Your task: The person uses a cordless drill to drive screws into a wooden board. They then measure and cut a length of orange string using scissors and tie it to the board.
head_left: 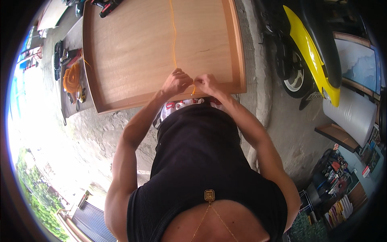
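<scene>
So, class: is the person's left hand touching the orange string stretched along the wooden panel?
Touching. The head view shows the left hand pinching the orange string at the wooden panel's near edge.

Both hands together, forward of the chest.
Left hand [176, 82] and right hand [206, 84] sit side by side, fingers curled and pinched, elbows bent outward.

The panel [161, 52] ran off the top edge, so its far end was out of view, and the string [173, 32] left the picture there too. Its near end vanished between the left hand [176, 82] and right hand [207, 84]; whether the fingers pinched or knotted it could not be told. The scooter [310, 52] was cut off at the top. Clutter [336, 189] at lower right was too small to identify.
</scene>
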Demonstrator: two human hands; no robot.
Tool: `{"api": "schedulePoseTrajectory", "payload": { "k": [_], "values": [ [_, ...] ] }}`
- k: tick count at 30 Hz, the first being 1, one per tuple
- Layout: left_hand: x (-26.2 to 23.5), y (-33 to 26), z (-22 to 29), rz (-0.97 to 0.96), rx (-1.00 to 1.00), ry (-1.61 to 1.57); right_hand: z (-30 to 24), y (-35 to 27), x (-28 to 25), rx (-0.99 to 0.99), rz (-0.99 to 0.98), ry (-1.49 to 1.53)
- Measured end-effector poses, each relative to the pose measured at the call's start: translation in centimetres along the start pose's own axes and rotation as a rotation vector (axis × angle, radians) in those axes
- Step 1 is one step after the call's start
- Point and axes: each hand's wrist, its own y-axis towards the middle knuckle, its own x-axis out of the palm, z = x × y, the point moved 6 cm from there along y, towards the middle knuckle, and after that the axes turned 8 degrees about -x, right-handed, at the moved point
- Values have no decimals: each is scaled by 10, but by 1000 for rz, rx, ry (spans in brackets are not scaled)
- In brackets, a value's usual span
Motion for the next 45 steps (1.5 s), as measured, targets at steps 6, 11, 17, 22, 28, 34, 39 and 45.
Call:
{"api": "schedulePoseTrajectory", "payload": {
  "k": [6,11,17,22,28,34,39,45],
  "values": [
    [-13,22,-4,-192,286,40,-15,18,12,-265,-151,-207],
    [-16,21,-3,-244,380,47,-13,16,10,-106,-36,-44],
    [-29,24,6,-18,308,133,10,6,15,381,13,630],
    [-30,6,17,189,-160,266,28,-6,27,447,46,842],
    [8,-15,-22,-54,-150,95,17,-7,29,513,129,819],
    [-21,21,-26,-303,-206,-69,-15,-9,27,281,271,270],
    [-24,47,-10,-234,233,-59,-30,-17,29,142,518,-110],
    [17,45,-56,-963,-196,-153,-4,-34,35,218,754,36]
  ]
}}
